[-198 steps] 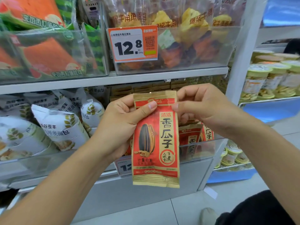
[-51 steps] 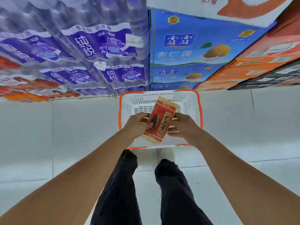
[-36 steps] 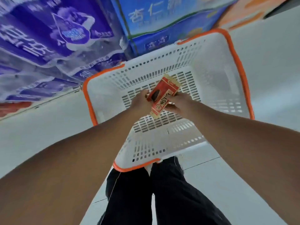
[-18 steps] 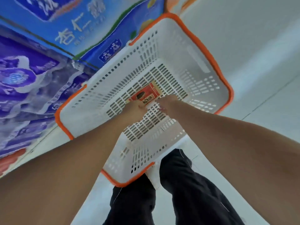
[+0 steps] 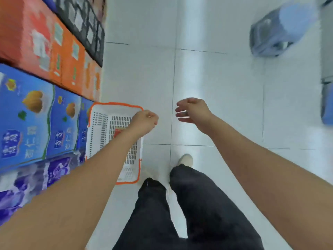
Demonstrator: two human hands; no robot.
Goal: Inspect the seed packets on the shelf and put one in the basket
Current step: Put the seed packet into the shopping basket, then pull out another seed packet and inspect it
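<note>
A white plastic basket with an orange rim [image 5: 100,134] stands on the floor at the left, beside stacked cartons. Inside it lies the red seed packet [image 5: 118,132], of which only a small red corner shows past my left forearm. My left hand [image 5: 145,121] hangs above the basket's right rim with its fingers loosely curled and holds nothing. Over the bare floor tiles, right of the basket, my right hand [image 5: 191,110] is lifted with relaxed, slightly bent fingers and is empty.
Blue cartons [image 5: 36,121], orange cartons [image 5: 54,44] and purple-wrapped packs [image 5: 27,184] are stacked along the left. A blue-grey bundle [image 5: 281,27] lies on the white tiled floor [image 5: 225,98] at the upper right. My dark trouser legs and a pale shoe [image 5: 185,159] are below.
Both hands have let go of the seed packet, which now lies in the basket. The hands have risen out of the basket and my view has swung to the right.
</note>
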